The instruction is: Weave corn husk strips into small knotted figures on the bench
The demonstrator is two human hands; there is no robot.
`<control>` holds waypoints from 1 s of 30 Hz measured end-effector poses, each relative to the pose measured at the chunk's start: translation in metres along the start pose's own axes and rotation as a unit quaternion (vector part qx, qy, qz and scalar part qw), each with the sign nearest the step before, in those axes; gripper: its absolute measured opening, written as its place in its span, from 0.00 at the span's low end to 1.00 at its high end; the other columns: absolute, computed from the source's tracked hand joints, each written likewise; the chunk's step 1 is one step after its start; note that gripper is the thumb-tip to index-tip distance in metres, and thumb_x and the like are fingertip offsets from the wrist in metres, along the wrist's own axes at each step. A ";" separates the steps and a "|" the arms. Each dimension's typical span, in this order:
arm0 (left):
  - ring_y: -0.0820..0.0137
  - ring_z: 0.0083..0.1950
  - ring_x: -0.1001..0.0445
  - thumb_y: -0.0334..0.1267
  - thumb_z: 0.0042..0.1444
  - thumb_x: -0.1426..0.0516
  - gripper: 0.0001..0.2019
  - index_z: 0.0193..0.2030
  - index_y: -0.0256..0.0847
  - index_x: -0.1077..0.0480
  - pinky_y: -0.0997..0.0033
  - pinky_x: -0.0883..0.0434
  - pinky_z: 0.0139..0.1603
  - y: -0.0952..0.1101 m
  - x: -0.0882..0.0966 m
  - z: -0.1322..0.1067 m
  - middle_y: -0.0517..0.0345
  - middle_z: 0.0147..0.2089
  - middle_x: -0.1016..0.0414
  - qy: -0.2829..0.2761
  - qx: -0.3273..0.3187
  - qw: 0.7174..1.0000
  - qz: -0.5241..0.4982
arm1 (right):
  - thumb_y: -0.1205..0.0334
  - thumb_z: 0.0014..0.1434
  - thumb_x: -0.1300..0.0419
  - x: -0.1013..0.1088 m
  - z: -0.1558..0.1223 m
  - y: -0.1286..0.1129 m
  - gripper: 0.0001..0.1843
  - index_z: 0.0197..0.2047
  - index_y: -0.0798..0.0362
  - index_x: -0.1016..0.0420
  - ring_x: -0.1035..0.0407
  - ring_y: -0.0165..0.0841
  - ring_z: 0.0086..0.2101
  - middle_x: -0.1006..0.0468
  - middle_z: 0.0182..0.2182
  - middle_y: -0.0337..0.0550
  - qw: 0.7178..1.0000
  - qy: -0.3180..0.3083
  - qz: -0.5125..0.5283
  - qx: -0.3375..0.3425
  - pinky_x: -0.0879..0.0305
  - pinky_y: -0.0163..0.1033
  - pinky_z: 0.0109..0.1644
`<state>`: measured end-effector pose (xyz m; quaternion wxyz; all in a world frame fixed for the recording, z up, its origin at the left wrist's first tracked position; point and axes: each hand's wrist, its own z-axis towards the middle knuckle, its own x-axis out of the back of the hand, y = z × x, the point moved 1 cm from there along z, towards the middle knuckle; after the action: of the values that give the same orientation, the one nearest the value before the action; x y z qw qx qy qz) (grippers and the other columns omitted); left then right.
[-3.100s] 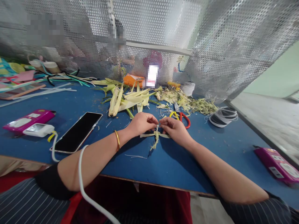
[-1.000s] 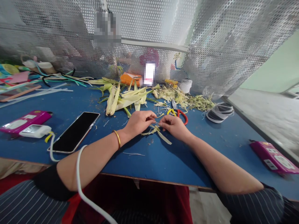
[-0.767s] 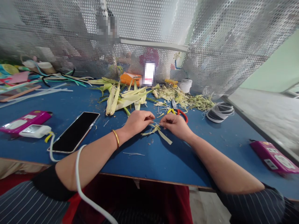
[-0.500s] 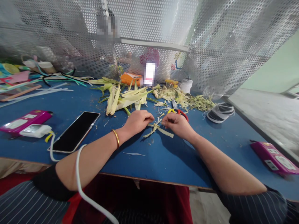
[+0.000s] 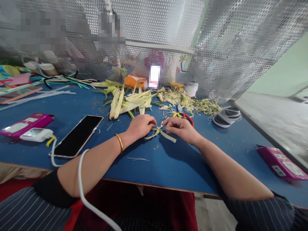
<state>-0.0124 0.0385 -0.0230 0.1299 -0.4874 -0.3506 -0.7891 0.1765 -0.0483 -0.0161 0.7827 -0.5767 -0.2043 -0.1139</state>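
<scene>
A small knotted braid of pale corn husk [image 5: 158, 131] lies between my hands, its loose strips spreading over the blue table. My left hand [image 5: 142, 125] is closed in a pinch on its left side. From the right, my right hand [image 5: 181, 128] has its curled fingers at the upper strip ends, the index fingertip against one of them. One flat strip sticks out below the right thumb. Just behind that hand lie scissors [image 5: 188, 118] with red and yellow handles, partly hidden.
Corn husks [image 5: 132, 102] and shredded husk scraps [image 5: 187, 100] are heaped behind my hands. A spool of white cord [image 5: 226, 117] stands right. A phone [image 5: 78, 136] and a purple device [image 5: 27, 125] lie left. A white cable [image 5: 83, 189] crosses my left forearm. A perforated screen [image 5: 154, 32] rises behind.
Both hands and the husk braid have shifted slightly left. The right hand's fingers have reached further over the strip ends, its thumb and index finger less tightly together.
</scene>
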 end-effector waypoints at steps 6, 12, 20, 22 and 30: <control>0.68 0.35 0.26 0.31 0.53 0.42 0.07 0.32 0.43 0.21 0.71 0.35 0.34 0.000 -0.002 0.000 0.57 0.33 0.21 0.008 -0.024 1.000 0.005 | 0.55 0.58 0.40 -0.016 -0.001 0.006 0.11 0.30 0.53 0.32 0.28 0.30 0.28 0.22 0.32 0.42 0.985 -0.045 0.135 -0.097 0.40 0.35 0.31; 0.67 0.38 0.26 0.32 0.56 0.45 0.08 0.32 0.41 0.24 0.71 0.37 0.34 0.010 -0.001 -0.003 0.56 0.35 0.22 -0.014 0.000 0.999 0.044 | 0.56 0.59 0.43 -0.022 0.000 0.010 0.10 0.30 0.51 0.37 0.36 0.26 0.20 0.31 0.18 0.31 0.990 -0.027 0.094 -0.106 0.43 0.33 0.28; 0.68 0.39 0.25 0.33 0.60 0.46 0.09 0.37 0.43 0.23 0.71 0.38 0.35 0.014 -0.002 -0.007 0.57 0.37 0.22 0.038 -0.052 0.997 0.048 | 0.59 0.55 0.41 -0.027 0.002 0.010 0.10 0.41 0.50 0.34 0.34 0.26 0.18 0.30 0.19 0.28 0.977 0.029 0.161 -0.136 0.39 0.33 0.24; 0.69 0.39 0.26 0.34 0.60 0.45 0.08 0.36 0.43 0.23 0.71 0.37 0.36 0.015 -0.001 -0.006 0.58 0.36 0.22 0.064 -0.068 0.995 0.039 | 0.58 0.54 0.40 -0.028 0.003 0.011 0.11 0.41 0.51 0.32 0.34 0.26 0.18 0.29 0.19 0.29 0.973 0.032 0.172 -0.147 0.39 0.33 0.24; 0.70 0.38 0.26 0.34 0.57 0.41 0.04 0.33 0.43 0.24 0.71 0.35 0.40 0.021 0.005 -0.001 0.59 0.35 0.21 0.121 -0.040 0.991 -0.050 | 0.51 0.49 0.34 -0.028 0.006 0.012 0.15 0.28 0.53 0.30 0.34 0.25 0.18 0.28 0.19 0.33 0.965 0.044 0.208 -0.154 0.41 0.32 0.24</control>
<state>-0.0037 0.0234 -0.0095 0.1121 -0.3745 -0.3246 -0.8613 0.1554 -0.0407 -0.0373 0.6988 -0.7148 -0.0250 -0.0041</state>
